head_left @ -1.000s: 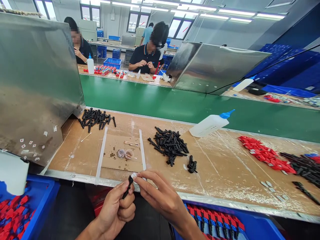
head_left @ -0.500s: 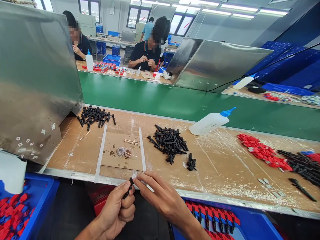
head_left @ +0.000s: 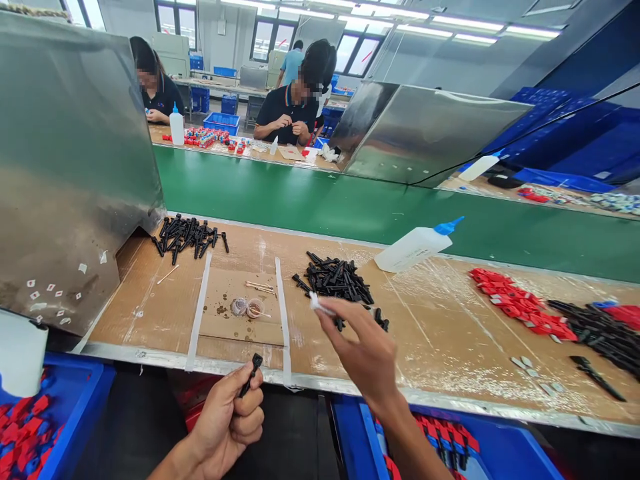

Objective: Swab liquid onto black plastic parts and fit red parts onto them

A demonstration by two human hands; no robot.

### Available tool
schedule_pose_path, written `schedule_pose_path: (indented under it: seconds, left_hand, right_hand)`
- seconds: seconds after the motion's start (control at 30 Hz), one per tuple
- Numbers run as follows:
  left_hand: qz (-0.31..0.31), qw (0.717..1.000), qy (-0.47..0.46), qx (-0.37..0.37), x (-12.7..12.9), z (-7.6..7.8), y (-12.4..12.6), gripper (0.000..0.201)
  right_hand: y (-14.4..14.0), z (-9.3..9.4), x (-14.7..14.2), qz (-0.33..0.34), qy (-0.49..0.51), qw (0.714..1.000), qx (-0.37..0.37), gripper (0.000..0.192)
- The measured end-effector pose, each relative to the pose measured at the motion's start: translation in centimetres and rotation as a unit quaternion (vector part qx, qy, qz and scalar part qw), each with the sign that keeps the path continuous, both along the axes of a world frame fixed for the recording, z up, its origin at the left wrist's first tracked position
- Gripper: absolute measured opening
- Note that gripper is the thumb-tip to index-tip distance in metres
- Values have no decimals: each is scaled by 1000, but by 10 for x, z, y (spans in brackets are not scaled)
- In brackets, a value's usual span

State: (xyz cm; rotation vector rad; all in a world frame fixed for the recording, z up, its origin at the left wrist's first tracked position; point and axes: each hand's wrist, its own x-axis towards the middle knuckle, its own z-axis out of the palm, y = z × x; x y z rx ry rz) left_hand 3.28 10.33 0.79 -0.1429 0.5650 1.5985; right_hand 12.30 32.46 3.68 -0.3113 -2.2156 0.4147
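Observation:
My left hand (head_left: 231, 417) grips a small black plastic pin (head_left: 251, 373) upright, just below the near edge of the cardboard-covered bench (head_left: 440, 347). My right hand (head_left: 363, 353) is raised over the bench, pinching a small white piece (head_left: 317, 305) between thumb and fingers, next to a pile of black pins (head_left: 336, 283). A second pile of black pins (head_left: 187, 235) lies at the far left. Two small clear rings (head_left: 247, 307) sit on a cardboard square between white strips.
A white squeeze bottle with a blue tip (head_left: 415, 245) lies on its side. Red parts (head_left: 520, 307) and more black parts (head_left: 600, 333) lie at the right. Blue bins (head_left: 465, 447) sit below the bench. A metal shield (head_left: 70, 167) stands left. Two people work across the green conveyor (head_left: 350, 200).
My right hand has left the pin's tip and moved up and right over the bench, carrying the white piece. My left hand still holds the pin.

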Motion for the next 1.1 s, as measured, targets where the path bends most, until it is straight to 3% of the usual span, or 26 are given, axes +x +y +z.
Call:
schedule_pose_path:
  seconds: [0.1, 0.23, 0.33, 0.4, 0.47, 0.57, 0.67, 0.77, 0.97, 1.1]
  left_hand:
    - [4, 1000, 18, -22, 1, -9, 4, 44]
    - [-1, 1000, 23, -16, 0, -24, 5, 49]
    - [-7, 1000, 26, -9, -3, -36, 3, 50]
    - [-10, 1000, 25, -7, -6, -43, 2, 51]
    - [-11, 1000, 17, -8, -9, -49, 0, 53]
    - [-13, 1000, -1, -3, -11, -52, -3, 53]
    - [-35, 999, -12, 23, -13, -51, -3, 49]
    - [-59, 997, -10, 50, -12, -48, -2, 46]
    - [-51, 997, -6, 59, -9, -45, -2, 47]
    - [-3, 999, 2, 38, -8, -37, -7, 44]
  right_hand:
    - [51, -13, -46, -50, -27, 997, -55, 20]
    - [112, -33, -118, -40, -83, 994, -60, 27]
    - [135, -41, -161, -5, -142, 989, -44, 27]
    - [138, -43, -172, 20, -177, 984, -23, 27]
    - [132, -42, -167, 38, -205, 978, 2, 25]
    - [112, -41, -134, 51, -238, 969, 35, 35]
    - [90, -43, -96, 57, -269, 960, 59, 44]
    - [75, -48, -78, 57, -298, 950, 78, 45]
    - [79, -52, -104, 31, -318, 943, 94, 42]
    - [84, -34, -120, 15, -293, 954, 66, 39]
